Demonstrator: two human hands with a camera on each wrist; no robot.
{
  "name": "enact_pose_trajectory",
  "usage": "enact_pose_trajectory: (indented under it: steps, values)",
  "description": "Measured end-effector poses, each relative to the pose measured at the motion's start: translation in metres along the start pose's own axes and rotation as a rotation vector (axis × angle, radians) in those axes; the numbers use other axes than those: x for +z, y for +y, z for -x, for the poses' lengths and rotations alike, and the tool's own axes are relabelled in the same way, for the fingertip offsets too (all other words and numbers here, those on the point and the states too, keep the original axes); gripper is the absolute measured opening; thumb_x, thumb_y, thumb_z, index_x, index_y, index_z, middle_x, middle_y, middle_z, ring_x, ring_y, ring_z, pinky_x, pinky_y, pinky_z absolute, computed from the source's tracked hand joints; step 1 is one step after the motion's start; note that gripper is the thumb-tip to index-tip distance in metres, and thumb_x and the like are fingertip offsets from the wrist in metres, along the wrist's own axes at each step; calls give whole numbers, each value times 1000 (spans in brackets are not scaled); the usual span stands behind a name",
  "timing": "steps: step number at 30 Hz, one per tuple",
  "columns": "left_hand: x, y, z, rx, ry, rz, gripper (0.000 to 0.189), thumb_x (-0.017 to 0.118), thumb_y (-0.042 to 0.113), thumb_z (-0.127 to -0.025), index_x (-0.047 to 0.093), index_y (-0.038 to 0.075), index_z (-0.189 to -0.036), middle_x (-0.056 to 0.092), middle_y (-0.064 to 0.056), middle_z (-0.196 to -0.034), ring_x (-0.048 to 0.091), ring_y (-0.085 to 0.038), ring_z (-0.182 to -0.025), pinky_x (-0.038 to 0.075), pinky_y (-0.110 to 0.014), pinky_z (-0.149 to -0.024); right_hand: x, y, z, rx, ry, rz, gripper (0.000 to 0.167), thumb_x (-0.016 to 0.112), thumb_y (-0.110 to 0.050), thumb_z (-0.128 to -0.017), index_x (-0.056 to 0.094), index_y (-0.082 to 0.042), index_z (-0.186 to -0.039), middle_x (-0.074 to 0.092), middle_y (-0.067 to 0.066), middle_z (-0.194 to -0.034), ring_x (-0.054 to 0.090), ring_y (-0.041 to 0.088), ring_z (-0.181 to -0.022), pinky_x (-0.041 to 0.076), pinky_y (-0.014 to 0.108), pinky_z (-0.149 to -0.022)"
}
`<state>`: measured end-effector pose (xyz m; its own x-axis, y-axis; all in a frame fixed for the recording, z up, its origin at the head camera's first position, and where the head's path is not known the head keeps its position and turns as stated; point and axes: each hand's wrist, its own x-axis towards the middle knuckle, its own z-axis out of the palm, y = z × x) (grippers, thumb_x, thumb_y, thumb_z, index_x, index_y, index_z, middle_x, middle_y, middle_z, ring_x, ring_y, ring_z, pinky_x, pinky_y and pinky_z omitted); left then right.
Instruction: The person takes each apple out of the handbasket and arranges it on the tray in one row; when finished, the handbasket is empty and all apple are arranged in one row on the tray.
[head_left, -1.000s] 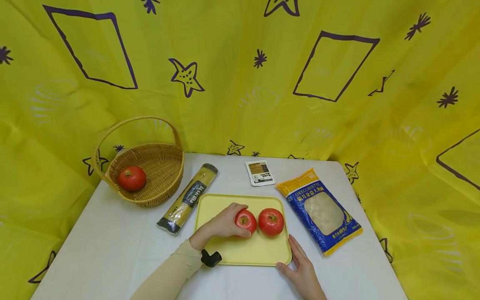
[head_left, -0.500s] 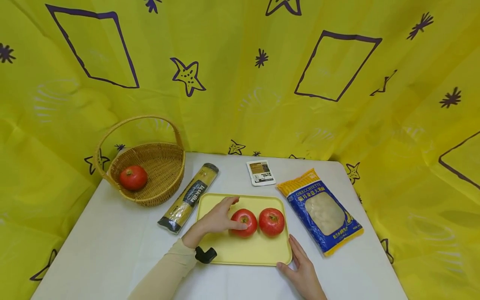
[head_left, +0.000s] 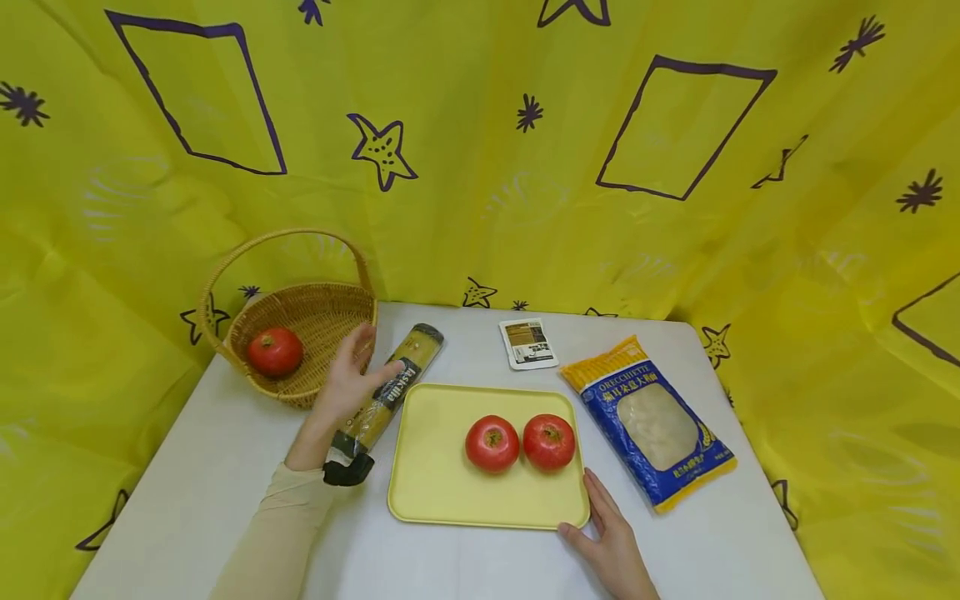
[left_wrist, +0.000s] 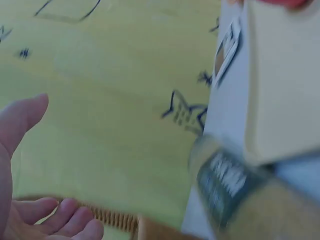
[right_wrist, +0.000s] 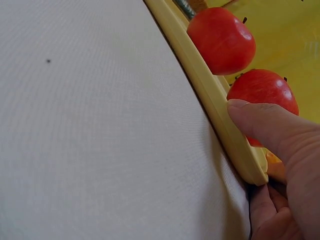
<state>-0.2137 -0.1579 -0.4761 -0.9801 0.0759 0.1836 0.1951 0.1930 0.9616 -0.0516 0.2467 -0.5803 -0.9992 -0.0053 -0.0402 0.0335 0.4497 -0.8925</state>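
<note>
My left hand (head_left: 347,377) is in the air over the spaghetti pack (head_left: 396,379), beside the wicker basket (head_left: 336,300), its fingers loosely spread and holding nothing. In the left wrist view the fingers (left_wrist: 75,220) overlap the basket rim. One red pomegranate (head_left: 275,352) lies in the basket's left side. Two more, a left pomegranate (head_left: 492,444) and a right pomegranate (head_left: 549,442), sit side by side on the yellow tray (head_left: 442,492). My right hand (head_left: 611,537) holds the tray's near right corner, thumb at the front rim and fingers along the side.
A blue and orange orecchiette bag (head_left: 660,425) lies right of the tray. Behind the tray is a small white packet (head_left: 528,343). All stand on a white-covered table (head_left: 480,567), with a yellow patterned curtain (head_left: 465,233) around the back and sides.
My left hand has let go of the left pomegranate on the tray and moved left and away, to beside the basket. The right hand stays at the tray corner.
</note>
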Motion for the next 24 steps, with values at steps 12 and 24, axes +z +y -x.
enact_pose_trajectory:
  steps: [12, 24]
  values:
    - [-89, -8, -23, -168, 403, -106, 99, 74, 36, -87, 9, 5, -156, 20, -16, -157, 19, -27, -144, 20, -38, -114, -4, -3, -1, -45, -2, -18, 89, 82, -17, -80, 31, 10, -147, 26, 20, -155, 22, 20, -140, 28, 12, -98]
    - [-124, -19, -45, -328, 346, -423, 110, 68, 55, -85, 5, -2, -154, 16, -29, -155, 17, -45, -140, 18, -56, -112, 1, 1, -3, 26, -13, -30, 92, 84, -18, -78, 30, 9, -148, 25, 17, -157, 21, 23, -140, 28, 11, -98]
